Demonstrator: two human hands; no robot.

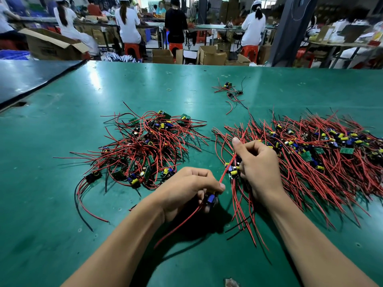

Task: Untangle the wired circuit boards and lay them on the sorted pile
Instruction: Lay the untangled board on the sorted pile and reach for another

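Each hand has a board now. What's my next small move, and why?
Probably draw the left hand and its blue-part board slowly away from the right hand, which grips a yellow-capacitor board: a red wire runs taut between the two, so they seem not yet free.

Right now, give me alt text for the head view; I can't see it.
The left hand grips one circuit board, the right hand another, a red wire running between them, above a green table. A tangled pile lies left, a neater pile right.
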